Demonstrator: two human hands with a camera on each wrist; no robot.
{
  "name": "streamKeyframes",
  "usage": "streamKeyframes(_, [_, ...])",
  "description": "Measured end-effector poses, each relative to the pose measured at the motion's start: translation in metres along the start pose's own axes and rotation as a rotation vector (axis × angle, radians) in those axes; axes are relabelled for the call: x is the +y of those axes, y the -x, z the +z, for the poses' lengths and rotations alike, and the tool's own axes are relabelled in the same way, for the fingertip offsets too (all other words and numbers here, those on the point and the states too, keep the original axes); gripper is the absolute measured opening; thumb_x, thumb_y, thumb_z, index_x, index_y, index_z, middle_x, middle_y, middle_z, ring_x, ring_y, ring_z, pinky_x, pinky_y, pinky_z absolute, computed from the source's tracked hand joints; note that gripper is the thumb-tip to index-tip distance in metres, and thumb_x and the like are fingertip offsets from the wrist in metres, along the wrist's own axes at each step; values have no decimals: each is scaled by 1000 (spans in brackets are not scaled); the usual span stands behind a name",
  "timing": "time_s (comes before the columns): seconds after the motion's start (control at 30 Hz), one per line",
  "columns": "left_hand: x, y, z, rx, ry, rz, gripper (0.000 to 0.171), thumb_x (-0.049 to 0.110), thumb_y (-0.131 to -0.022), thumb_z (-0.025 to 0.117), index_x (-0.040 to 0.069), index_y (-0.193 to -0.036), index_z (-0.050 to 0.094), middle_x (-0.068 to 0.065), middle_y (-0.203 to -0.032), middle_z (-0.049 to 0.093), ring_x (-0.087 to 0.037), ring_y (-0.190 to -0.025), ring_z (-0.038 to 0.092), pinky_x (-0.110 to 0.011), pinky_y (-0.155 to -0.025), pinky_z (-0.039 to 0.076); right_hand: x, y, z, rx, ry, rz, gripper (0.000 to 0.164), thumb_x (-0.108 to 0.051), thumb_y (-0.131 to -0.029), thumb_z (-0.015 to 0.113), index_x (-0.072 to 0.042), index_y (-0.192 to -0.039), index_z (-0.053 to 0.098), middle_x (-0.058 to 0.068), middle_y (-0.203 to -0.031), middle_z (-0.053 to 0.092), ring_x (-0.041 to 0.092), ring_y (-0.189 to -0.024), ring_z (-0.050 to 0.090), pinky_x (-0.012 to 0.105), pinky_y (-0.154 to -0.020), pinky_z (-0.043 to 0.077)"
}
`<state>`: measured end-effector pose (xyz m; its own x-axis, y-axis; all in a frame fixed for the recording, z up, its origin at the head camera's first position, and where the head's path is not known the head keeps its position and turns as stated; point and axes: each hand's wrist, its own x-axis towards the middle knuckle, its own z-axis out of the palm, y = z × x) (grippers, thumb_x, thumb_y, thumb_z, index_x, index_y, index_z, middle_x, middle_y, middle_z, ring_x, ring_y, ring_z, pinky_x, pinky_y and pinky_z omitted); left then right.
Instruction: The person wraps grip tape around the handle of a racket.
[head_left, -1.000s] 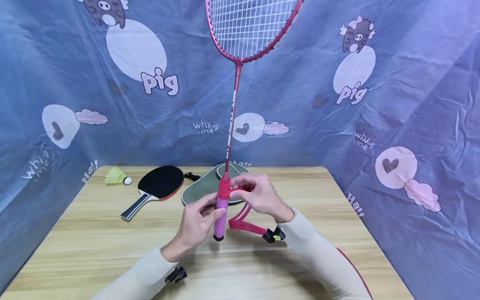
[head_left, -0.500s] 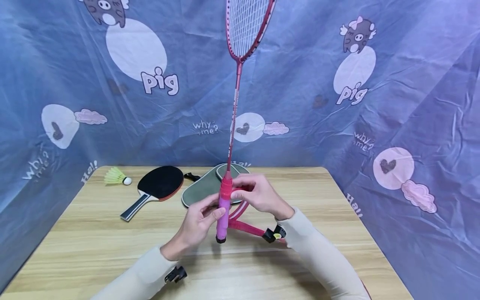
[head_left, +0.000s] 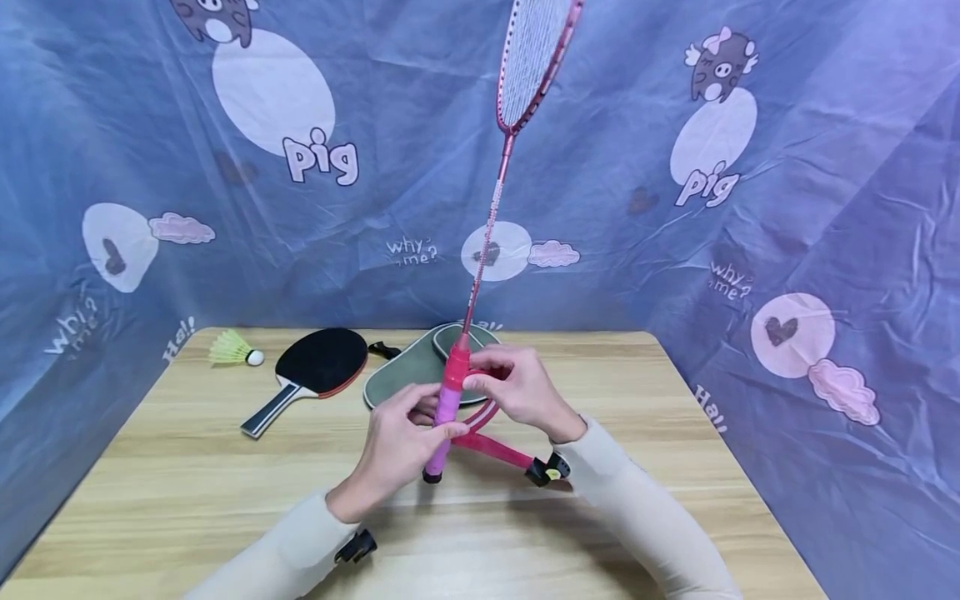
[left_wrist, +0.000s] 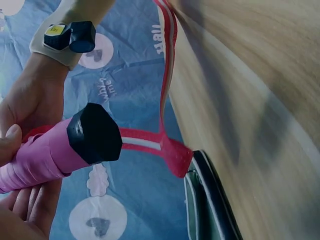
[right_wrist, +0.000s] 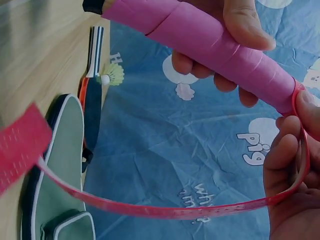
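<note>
A red badminton racket [head_left: 531, 67] stands nearly upright over the table, its head leaning right and seen partly edge-on. My left hand [head_left: 393, 442] holds the purple-wrapped handle [head_left: 447, 408], thumb in front and fingers behind. At the handle's upper part, red grip tape [head_left: 457, 367] is wound round it. My right hand [head_left: 521, 392] pinches the tape's loose strip close to the handle. In the right wrist view this red strip [right_wrist: 170, 212] hangs in a long loop. The left wrist view shows the handle's black end cap [left_wrist: 95, 135].
A green racket case [head_left: 405, 375] with pale piping lies behind the hands. Left of it are a black table tennis bat [head_left: 322, 364] and a yellow shuttlecock [head_left: 234, 348]. Blue printed cloth [head_left: 390, 167] hangs round the wooden table [head_left: 187, 500].
The racket has turned about its shaft, so its head looks narrower than at first. Its head has tilted right. My left thumb has shifted across the handle; my right hand stays pinching the tape.
</note>
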<state>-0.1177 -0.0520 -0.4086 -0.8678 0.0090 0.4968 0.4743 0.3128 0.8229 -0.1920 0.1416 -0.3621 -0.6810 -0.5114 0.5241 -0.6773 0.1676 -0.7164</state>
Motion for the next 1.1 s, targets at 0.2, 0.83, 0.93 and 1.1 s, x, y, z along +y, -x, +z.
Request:
streamKeyframes(0.2, [0,0,0,-5,49,-47,43,21,-74,92,13,-113,73,-3,-88,76,-9,-78,73,-23,-74,63,-2,0,-1,-9,23,-5,16,-8,-84,82,-5,-100,79,7,-84,73,8,-64,59,23,-53,52])
streamKeyframes(0.83, [-4,4,-3,-74,106,54,33,10,-89,77,0,-120,70,-14,-97,78,-10,-86,74,-25,-79,63,-9,1,-5,-58,-58,67,18,-3,-84,80,-3,-101,75,12,-86,73,9,-69,63,24,-60,56])
streamKeyframes(0.93, [-5,5,-3,-111,141,60,33,9,-93,73,-2,-123,68,-18,-103,77,-13,-93,74,-25,-82,63,-9,0,-4,-60,-95,76,17,-2,-85,79,-1,-101,74,16,-86,72,9,-70,64,24,-60,56])
streamKeyframes(1.1, [-4,5,-4,-175,202,66,34,8,-96,68,-4,-128,64,-25,-107,75,-21,-98,75,-25,-86,62,-9,0,-4,-56,-123,78,16,-1,-86,78,0,-100,72,18,-85,72,12,-70,65,28,-60,59])
